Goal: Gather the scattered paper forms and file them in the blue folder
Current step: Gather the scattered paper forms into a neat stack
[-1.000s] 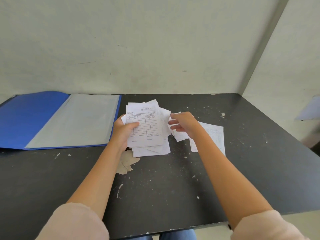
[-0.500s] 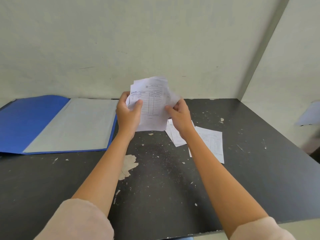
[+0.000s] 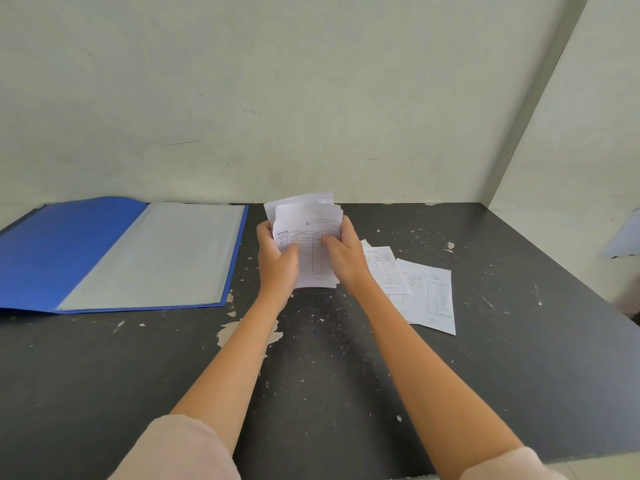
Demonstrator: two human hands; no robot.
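I hold a stack of white printed forms (image 3: 308, 230) upright between both hands, its lower edge down near the black table (image 3: 311, 393). My left hand (image 3: 277, 258) grips the stack's left side and my right hand (image 3: 343, 252) grips its right side. Two more forms lie flat on the table to the right: a small one (image 3: 386, 268) and a larger one (image 3: 429, 296) partly under it. The blue folder (image 3: 69, 244) lies open at the far left, showing a grey-clear inner sleeve (image 3: 166, 251).
The table stands in a corner, with pale walls behind and to the right. Its top is scratched, with a patch of peeled surface (image 3: 232, 332) near my left forearm. A pale sheet (image 3: 623, 237) shows at the right edge of view.
Both hands lifted the stack off the table, then brought it lower and closer together, squaring it upright. The two forms on the right stayed where they were.
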